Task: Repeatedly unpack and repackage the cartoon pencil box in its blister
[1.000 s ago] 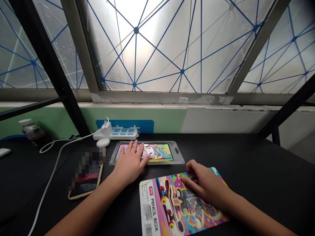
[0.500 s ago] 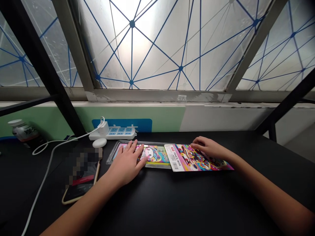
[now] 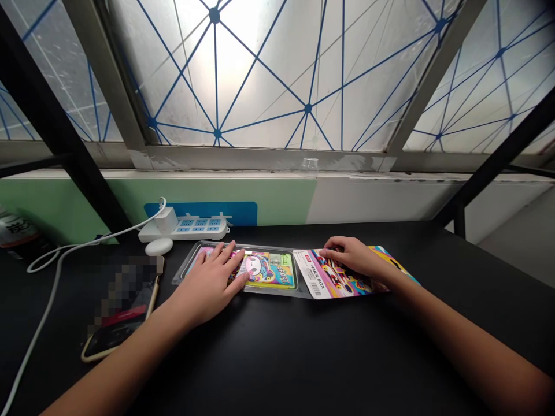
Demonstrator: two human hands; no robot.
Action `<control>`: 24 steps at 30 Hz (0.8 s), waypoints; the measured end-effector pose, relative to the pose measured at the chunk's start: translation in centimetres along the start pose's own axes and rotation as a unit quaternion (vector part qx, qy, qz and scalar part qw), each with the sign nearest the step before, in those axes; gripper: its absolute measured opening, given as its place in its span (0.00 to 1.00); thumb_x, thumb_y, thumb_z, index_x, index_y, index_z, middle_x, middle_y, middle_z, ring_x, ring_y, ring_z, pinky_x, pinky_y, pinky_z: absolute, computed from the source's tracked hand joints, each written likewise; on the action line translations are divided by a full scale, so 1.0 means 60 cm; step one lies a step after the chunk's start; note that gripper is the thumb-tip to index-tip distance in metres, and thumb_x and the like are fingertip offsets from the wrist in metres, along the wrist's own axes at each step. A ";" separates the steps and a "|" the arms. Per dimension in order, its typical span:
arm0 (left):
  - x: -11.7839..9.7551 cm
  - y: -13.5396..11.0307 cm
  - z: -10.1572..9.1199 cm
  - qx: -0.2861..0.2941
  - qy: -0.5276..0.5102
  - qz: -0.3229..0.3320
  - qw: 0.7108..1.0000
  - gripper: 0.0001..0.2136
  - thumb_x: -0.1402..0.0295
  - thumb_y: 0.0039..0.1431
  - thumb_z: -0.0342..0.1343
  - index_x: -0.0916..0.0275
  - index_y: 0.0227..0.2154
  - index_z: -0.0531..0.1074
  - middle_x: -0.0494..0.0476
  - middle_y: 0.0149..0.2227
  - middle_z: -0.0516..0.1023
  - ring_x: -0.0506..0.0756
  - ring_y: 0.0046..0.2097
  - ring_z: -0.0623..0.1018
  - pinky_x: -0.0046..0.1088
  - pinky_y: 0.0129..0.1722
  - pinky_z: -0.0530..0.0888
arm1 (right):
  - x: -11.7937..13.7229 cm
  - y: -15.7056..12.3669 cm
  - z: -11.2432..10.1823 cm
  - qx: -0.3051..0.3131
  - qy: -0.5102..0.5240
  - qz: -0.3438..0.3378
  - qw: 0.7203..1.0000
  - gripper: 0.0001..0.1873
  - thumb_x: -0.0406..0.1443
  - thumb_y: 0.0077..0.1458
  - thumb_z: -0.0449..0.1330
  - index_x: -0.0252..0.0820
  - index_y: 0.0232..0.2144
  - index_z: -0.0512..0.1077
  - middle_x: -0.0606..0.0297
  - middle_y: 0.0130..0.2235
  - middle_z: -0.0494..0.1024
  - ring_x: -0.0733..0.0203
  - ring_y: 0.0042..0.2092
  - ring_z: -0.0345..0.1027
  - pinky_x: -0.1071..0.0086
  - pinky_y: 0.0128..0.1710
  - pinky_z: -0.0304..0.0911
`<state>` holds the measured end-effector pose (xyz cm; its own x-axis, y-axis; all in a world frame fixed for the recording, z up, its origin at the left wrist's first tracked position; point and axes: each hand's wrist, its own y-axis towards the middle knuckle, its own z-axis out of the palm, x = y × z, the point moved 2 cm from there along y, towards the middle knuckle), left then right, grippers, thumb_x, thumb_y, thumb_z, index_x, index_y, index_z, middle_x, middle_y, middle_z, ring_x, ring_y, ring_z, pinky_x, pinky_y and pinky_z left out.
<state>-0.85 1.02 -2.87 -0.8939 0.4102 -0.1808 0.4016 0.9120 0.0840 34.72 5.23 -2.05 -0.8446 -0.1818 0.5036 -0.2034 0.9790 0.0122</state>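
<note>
My left hand [image 3: 217, 277] lies spread and flat over a colourful pencil box [image 3: 271, 270] with a cartoon face on it. The box sits in a clear plastic tray [image 3: 298, 292], partly hidden under my fingers. To the right, a bright printed card [image 3: 314, 274] marked "PENCIL BOX" lies with its left end at the tray's right end. My right hand [image 3: 353, 256] has its fingers bent at the far edge of this card, gripping it; the fingertips are partly hidden.
Left of the tray lie a phone [image 3: 108, 338], partly blurred out, and a round white object [image 3: 159, 247]. Behind them is a white power strip [image 3: 197, 228] with a white cable [image 3: 56, 283]. A bottle [image 3: 19, 231] stands far left. Black frame bars slope at both sides.
The card has shifted right against the tray and now shows the tray's right end. My right hand sits nearer the card's left end. My left hand stays on the box. The view has shifted.
</note>
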 end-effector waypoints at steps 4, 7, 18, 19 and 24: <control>0.002 0.001 0.002 0.001 0.011 0.003 1.000 0.31 0.45 0.68 0.36 0.56 0.67 0.58 0.59 0.71 0.50 0.67 0.71 0.50 0.56 0.65 0.50 | -0.008 0.001 -0.009 -0.003 0.004 0.016 1.000 0.20 0.54 0.55 0.59 0.45 0.31 0.76 0.65 0.31 0.80 0.57 0.32 0.71 0.68 0.29 0.62; 0.003 0.000 0.003 -0.006 0.006 0.006 1.000 0.31 0.45 0.68 0.38 0.55 0.67 0.59 0.59 0.71 0.51 0.68 0.71 0.51 0.55 0.65 0.51 | -0.005 -0.001 -0.014 -0.014 0.006 0.028 0.999 0.21 0.55 0.54 0.60 0.45 0.31 0.76 0.65 0.30 0.79 0.57 0.31 0.71 0.68 0.28 0.61; -0.039 -0.007 0.014 -0.010 0.003 -0.011 1.000 0.32 0.45 0.68 0.36 0.59 0.67 0.58 0.63 0.71 0.49 0.70 0.71 0.48 0.58 0.65 0.49 | 0.039 -0.011 0.020 -0.047 0.084 0.045 0.994 0.23 0.56 0.54 0.59 0.43 0.30 0.74 0.66 0.25 0.76 0.60 0.26 0.66 0.69 0.24 0.56; -0.049 -0.010 0.013 -0.005 -0.012 -0.011 1.000 0.33 0.44 0.68 0.36 0.60 0.67 0.57 0.63 0.71 0.49 0.70 0.71 0.47 0.58 0.65 0.48 | 0.045 -0.012 0.027 -0.046 0.088 0.045 0.994 0.23 0.56 0.54 0.59 0.43 0.30 0.73 0.66 0.25 0.75 0.60 0.27 0.66 0.69 0.24 0.56; -0.080 -0.026 -0.009 -0.006 -0.204 0.000 0.979 0.32 0.45 0.68 0.39 0.56 0.69 0.51 0.61 0.71 0.49 0.65 0.71 0.51 0.55 0.67 0.49 | 0.051 -0.010 0.047 -0.039 0.080 0.046 0.995 0.22 0.56 0.54 0.59 0.43 0.31 0.73 0.66 0.27 0.75 0.59 0.29 0.66 0.69 0.26 0.57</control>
<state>2.74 -2.36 -1.62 -0.7392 0.3788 -0.5569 0.3961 0.9132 0.0955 30.87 3.85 -2.94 -0.7669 -0.0808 0.6367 -0.0857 0.9960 0.0232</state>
